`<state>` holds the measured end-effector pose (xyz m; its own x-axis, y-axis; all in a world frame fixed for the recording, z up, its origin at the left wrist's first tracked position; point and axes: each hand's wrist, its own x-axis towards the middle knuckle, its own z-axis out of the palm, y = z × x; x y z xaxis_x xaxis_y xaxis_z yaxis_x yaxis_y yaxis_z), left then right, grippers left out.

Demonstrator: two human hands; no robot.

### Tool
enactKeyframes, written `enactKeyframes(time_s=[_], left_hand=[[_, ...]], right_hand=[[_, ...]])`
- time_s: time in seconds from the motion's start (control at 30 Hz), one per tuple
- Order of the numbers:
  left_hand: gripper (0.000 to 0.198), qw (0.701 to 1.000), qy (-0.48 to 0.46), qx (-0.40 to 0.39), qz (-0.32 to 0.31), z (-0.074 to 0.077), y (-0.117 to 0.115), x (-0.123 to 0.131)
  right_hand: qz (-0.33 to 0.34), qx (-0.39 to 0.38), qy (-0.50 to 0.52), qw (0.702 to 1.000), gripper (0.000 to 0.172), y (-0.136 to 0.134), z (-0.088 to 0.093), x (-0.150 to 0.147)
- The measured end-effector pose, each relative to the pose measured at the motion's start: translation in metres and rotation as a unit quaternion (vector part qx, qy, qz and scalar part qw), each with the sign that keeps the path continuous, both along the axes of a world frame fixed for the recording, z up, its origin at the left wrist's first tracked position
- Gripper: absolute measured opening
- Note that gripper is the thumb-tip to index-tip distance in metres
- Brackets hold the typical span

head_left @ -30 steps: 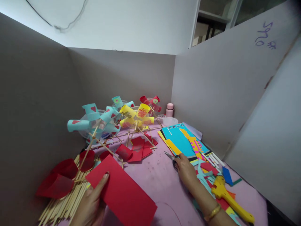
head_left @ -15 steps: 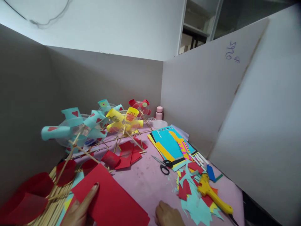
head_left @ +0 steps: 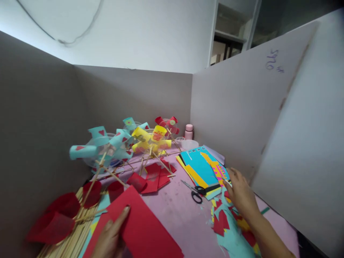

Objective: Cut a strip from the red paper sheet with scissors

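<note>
our left hand (head_left: 111, 238) pinches the red paper (head_left: 145, 229), fingers closed on it; our right hand (head_left: 240, 195), fingers loosely curled, touches white sticks (head_left: 228, 182) beside the paper scraps (head_left: 223, 218).

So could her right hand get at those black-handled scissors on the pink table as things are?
Probably yes. The right hand is over the paper scraps just beside the black-handled scissors, which lie in the open on the pink table with nothing on top or between.
</note>
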<state>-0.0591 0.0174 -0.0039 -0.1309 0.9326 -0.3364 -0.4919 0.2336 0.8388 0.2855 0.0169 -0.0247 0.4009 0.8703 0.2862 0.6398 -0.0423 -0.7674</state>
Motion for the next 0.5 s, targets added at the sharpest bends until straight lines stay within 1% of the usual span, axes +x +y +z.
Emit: enactKeyframes(time_s=[0.03, 0.07, 0.1, 0.13, 0.17, 0.2, 0.23, 0.27, 0.3, 0.33, 0.37, 0.4, 0.5], left_hand=[[0.03, 1.0, -0.001, -0.007, -0.004, -0.001, 0.0, 0.006], [0.027, 1.0, -0.002, -0.017, 0.001, -0.003, 0.0, 0.012], [0.024, 1.0, -0.003, -0.021, 0.005, -0.005, 0.0, 0.018], [0.023, 1.0, -0.005, -0.021, 0.002, -0.008, 0.001, 0.023], [0.022, 1.0, -0.009, -0.019, -0.002, -0.011, 0.002, 0.027], [0.02, 1.0, -0.013, -0.014, -0.005, -0.016, 0.003, 0.03], [0.02, 1.0, -0.017, -0.01, -0.006, -0.02, 0.004, 0.031], [0.02, 1.0, -0.021, -0.004, -0.003, -0.025, 0.006, 0.03], [0.02, 1.0, -0.024, 0.003, 0.001, -0.03, 0.007, 0.028], [0.019, 1.0, -0.027, 0.01, 0.007, -0.035, 0.009, 0.025], [0.018, 0.999, -0.029, 0.015, 0.011, -0.04, 0.01, 0.021], [0.018, 0.999, -0.029, 0.018, 0.014, -0.044, 0.012, 0.017], [0.025, 1.0, -0.018, 0.01, 0.022, -0.052, 0.014, 0.004]], right_hand=[[0.037, -0.005, 0.043, 0.998, 0.051, 0.001, -0.001, -0.016], [0.095, -0.025, 0.09, 0.991, 0.051, -0.001, -0.005, -0.036], [0.165, -0.059, 0.14, 0.975, 0.053, -0.003, -0.012, -0.059], [0.233, -0.092, 0.187, 0.95, 0.058, -0.007, -0.02, -0.082], [0.305, -0.129, 0.249, 0.91, 0.067, -0.011, -0.029, -0.103], [0.362, -0.159, 0.297, 0.869, 0.069, -0.015, -0.04, -0.121], [0.398, -0.181, 0.332, 0.836, 0.065, -0.018, -0.05, -0.134], [0.4, -0.19, 0.411, 0.797, 0.06, -0.019, -0.059, -0.141], [0.384, -0.189, 0.457, 0.78, 0.055, -0.019, -0.066, -0.143], [0.369, -0.189, 0.482, 0.772, 0.052, -0.018, -0.072, -0.142], [0.354, -0.19, 0.495, 0.771, 0.049, -0.015, -0.076, -0.137], [0.335, -0.188, 0.493, 0.781, 0.046, -0.012, -0.078, -0.131], [0.274, -0.159, 0.472, 0.823, 0.041, -0.001, -0.078, -0.114]])
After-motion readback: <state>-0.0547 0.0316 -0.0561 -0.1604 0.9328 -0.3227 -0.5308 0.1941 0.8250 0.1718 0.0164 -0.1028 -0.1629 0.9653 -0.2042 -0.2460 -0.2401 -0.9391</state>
